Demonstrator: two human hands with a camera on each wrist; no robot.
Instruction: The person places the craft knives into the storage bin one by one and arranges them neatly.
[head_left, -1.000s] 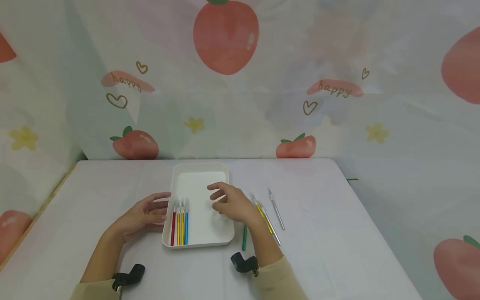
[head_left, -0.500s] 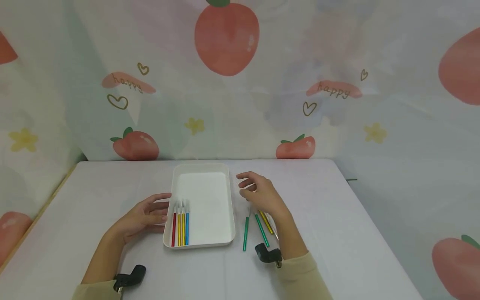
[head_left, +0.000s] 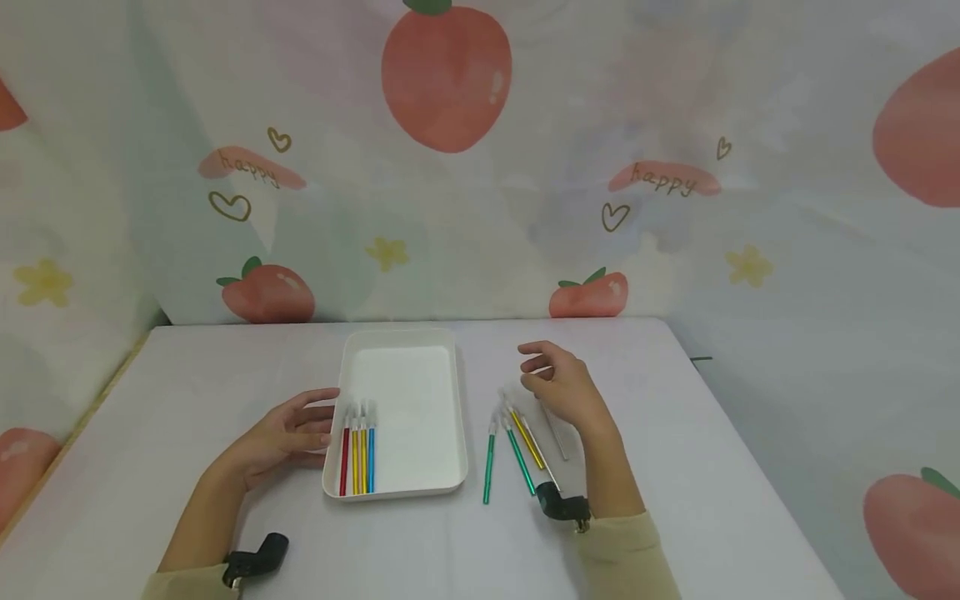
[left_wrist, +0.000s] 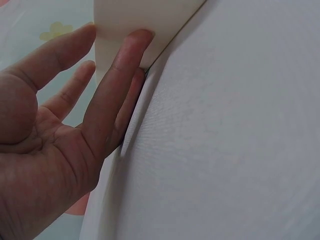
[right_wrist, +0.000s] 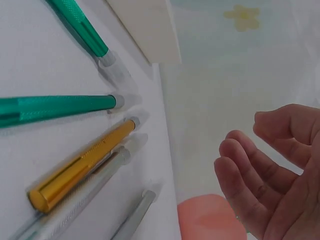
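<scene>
A white tray point(head_left: 420, 408) stands on the table. Along its left side lie capped craft knives: a red one point(head_left: 344, 461), two yellow ones and a blue one point(head_left: 371, 461). My left hand point(head_left: 281, 433) rests its fairly straight fingertips against the tray's left wall, as the left wrist view also shows. Over the table to the tray's right hovers my right hand point(head_left: 566, 385), fingers loosely bent and holding nothing. Below it lie loose craft knives: two green ones, a yellow one point(right_wrist: 85, 167) and two silver ones, with clear caps pointing away from me. My hand partly covers one silver knife point(head_left: 553, 429).
The white-covered table point(head_left: 675, 500) ends at a fruit-print backdrop point(head_left: 465, 233) behind and on both sides. Each wrist wears a black camera mount, the right one point(head_left: 561, 504) overlapping the near end of a silver knife in the head view.
My right hand has moved from above the tray to the right, over the loose knives, uncovering the green ones. The left hand has stayed at the tray.
</scene>
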